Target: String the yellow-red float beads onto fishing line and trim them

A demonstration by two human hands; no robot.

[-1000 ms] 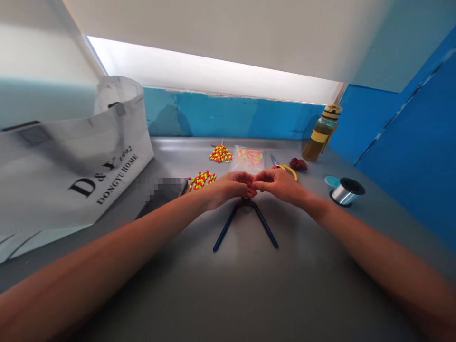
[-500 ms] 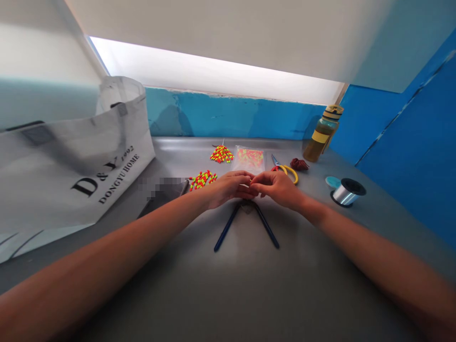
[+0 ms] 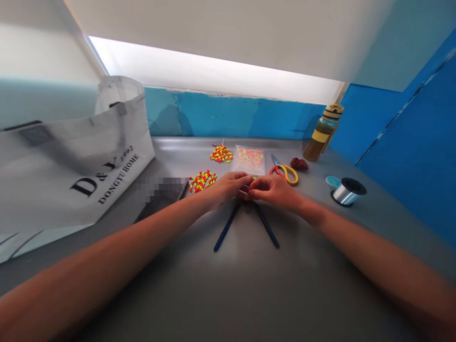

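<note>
My left hand [image 3: 230, 187] and my right hand [image 3: 272, 191] meet above the dark blue handles of a pair of pliers [image 3: 266, 223]. The pliers lie with handles spread, and their head is hidden under my hands. At my right fingertips a small yellow-green bead [image 3: 254, 178] shows, pinched between thumb and finger. My left fingers are curled close by; whatever they hold is too small to make out. Beyond my left wrist lies a loose pile of red and yellow beads [image 3: 203, 181]. A second bead bunch [image 3: 221, 154] and a clear bag of beads [image 3: 250, 159] lie farther back.
Scissors [image 3: 290, 174] with red and yellow handles lie right of the bag, near a dark red cord bundle [image 3: 299, 164]. A spool of clear line [image 3: 348, 192], a teal disc [image 3: 333, 182] and a bottle [image 3: 320, 135] stand right. A large white bag [image 3: 107, 166] fills the left.
My hands have drawn slightly apart at the fingertips, and the yellow-green bead now shows over my right fingers. The things on the table have stayed put.
</note>
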